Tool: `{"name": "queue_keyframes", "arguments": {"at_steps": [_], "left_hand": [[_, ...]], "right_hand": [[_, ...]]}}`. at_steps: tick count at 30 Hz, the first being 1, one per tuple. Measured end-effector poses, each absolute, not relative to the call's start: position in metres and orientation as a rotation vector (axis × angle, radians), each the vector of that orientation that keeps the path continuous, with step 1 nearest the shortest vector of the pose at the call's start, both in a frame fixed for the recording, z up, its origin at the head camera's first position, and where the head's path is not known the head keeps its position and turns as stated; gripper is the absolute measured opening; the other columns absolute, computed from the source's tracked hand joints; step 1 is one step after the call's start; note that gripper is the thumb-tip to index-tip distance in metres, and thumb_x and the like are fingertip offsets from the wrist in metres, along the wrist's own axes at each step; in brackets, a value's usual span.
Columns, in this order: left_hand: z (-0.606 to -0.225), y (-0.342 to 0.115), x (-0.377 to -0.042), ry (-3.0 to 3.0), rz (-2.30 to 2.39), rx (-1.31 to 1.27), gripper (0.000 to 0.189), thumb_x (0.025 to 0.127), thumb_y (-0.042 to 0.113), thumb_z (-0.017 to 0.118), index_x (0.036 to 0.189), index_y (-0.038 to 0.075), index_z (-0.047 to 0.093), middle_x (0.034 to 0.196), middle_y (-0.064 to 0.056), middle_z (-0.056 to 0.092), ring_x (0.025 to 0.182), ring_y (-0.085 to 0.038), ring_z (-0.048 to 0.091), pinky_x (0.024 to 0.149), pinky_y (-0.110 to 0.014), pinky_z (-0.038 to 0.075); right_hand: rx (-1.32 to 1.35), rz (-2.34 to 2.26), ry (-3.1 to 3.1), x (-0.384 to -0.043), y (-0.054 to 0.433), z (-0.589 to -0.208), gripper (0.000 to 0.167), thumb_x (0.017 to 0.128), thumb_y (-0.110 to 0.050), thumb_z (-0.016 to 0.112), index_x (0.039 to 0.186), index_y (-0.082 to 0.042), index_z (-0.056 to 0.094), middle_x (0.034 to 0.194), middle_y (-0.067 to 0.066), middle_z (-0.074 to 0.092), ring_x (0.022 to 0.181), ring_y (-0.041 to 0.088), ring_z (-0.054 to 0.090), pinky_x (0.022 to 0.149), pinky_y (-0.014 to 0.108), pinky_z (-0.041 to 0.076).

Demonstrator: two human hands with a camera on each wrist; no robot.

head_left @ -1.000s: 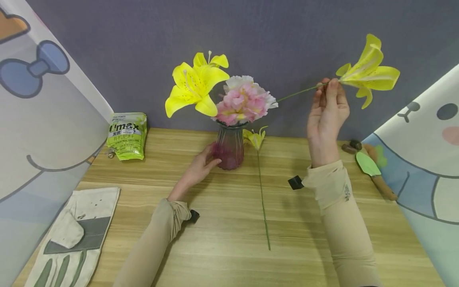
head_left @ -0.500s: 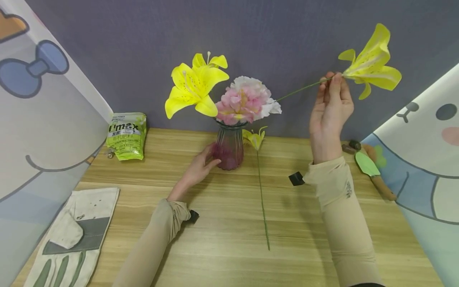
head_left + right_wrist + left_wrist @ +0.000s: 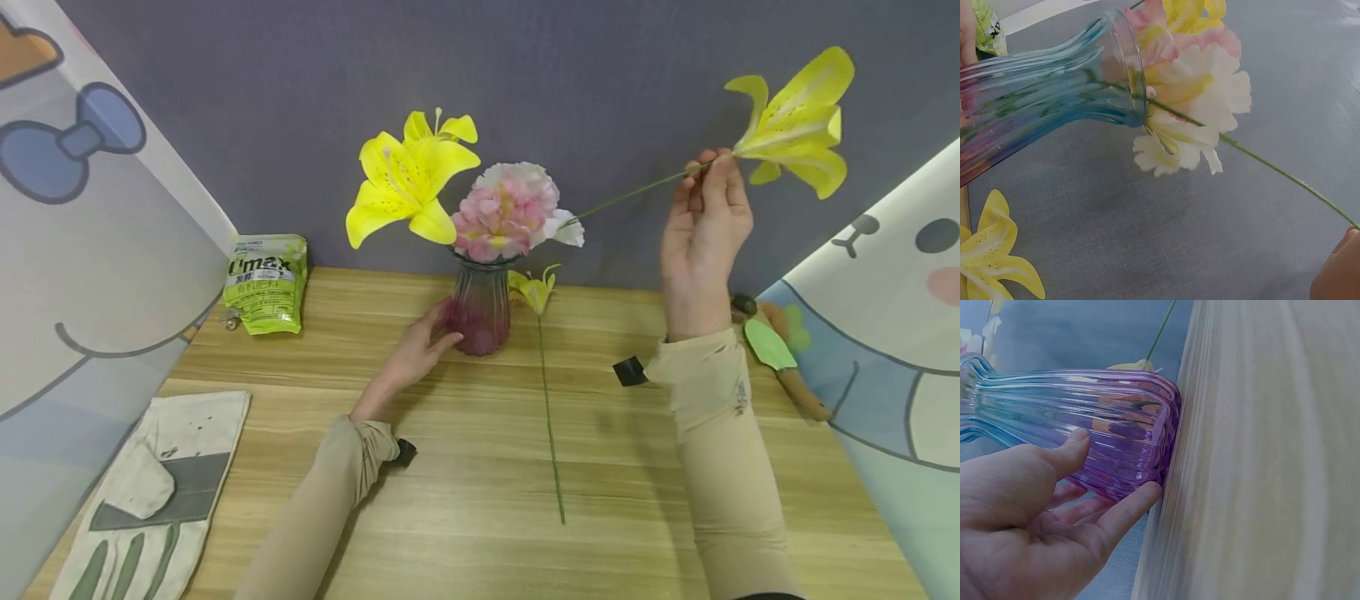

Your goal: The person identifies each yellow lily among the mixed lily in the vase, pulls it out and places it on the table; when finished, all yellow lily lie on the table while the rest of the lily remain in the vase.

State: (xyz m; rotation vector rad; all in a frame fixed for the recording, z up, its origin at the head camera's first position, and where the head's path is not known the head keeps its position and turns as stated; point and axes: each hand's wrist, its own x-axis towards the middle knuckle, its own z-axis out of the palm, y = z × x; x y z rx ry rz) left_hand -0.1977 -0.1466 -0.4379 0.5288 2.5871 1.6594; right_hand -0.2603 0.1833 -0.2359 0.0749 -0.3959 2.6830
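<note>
My left hand (image 3: 408, 354) holds the lower part of a ribbed glass vase (image 3: 482, 312), blue-green above and purple at the base. In the left wrist view the thumb lies on the near side and the fingers reach around behind. Pink and white flowers (image 3: 504, 212) fill the vase's mouth, and yellow lilies (image 3: 405, 183) lean out to the left. My right hand (image 3: 707, 237) pinches the green stem of another yellow lily (image 3: 798, 125) just below its bloom. That stem (image 3: 1285, 175) slants past the white petals into the vase mouth in the right wrist view.
One more yellow lily (image 3: 534, 293) lies on the wooden table (image 3: 465, 500), right of the vase, stem toward me. A green fertilizer bag (image 3: 266, 283) and a work glove (image 3: 161, 483) are on the left. A small green trowel (image 3: 771, 343) lies at the right edge.
My right hand has moved right and slightly up with the lily, whose bloom now sits farther right and has turned. The white petals by the stem shifted slightly. My left hand stays on the vase.
</note>
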Motion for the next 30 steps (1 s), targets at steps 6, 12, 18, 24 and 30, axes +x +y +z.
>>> {"name": "queue_keyframes", "arguments": {"at_steps": [6,12,18,24,30], "left_hand": [[-0.437,-0.147,-0.198,2.588,1.648,0.530,0.068,0.109,0.007,0.063,0.164,-0.009,0.027,0.165,-0.030,0.036,0.152,-0.044,0.038,0.125,-0.051,0.036],[-0.437,-0.147,-0.196,2.583,1.656,0.533,0.068,0.109,0.007,0.063,0.164,-0.009,0.026,0.165,-0.031,0.036,0.152,-0.044,0.037,0.125,-0.052,0.036],[-0.437,-0.147,-0.197,2.613,1.619,0.562,0.069,0.109,0.009,0.064,0.163,-0.011,0.026,0.164,-0.031,0.038,0.151,-0.043,0.039,0.124,-0.052,0.037],[-0.439,-0.146,-0.198,2.610,1.641,0.558,0.068,0.109,0.009,0.064,0.163,-0.010,0.028,0.165,-0.030,0.037,0.152,-0.043,0.039,0.124,-0.053,0.037],[-0.439,-0.146,-0.199,2.608,1.652,0.563,0.066,0.109,0.006,0.063,0.163,-0.011,0.029,0.164,-0.030,0.039,0.151,-0.042,0.040,0.125,-0.052,0.037]], "right_hand": [[0.078,2.678,-0.335,-0.262,0.191,-0.235,0.016,0.105,0.001,0.061,0.098,0.015,0.064,0.086,0.021,0.067,0.066,0.026,0.065,0.051,0.023,0.057],[0.032,2.699,-0.263,-0.263,0.203,-0.232,0.016,0.105,0.000,0.062,0.100,0.015,0.065,0.085,0.022,0.069,0.063,0.027,0.065,0.048,0.024,0.056],[-0.021,2.723,-0.162,-0.264,0.224,-0.230,0.016,0.106,-0.003,0.061,0.107,0.012,0.066,0.088,0.020,0.069,0.067,0.027,0.064,0.048,0.027,0.055],[-0.106,2.761,-0.094,-0.267,0.257,-0.224,0.017,0.106,-0.006,0.065,0.108,0.010,0.070,0.085,0.020,0.069,0.062,0.026,0.062,0.043,0.030,0.053],[-0.125,2.776,-0.229,-0.264,0.277,-0.222,0.017,0.105,-0.005,0.067,0.113,0.010,0.070,0.083,0.021,0.069,0.058,0.026,0.062,0.040,0.031,0.050]]}}
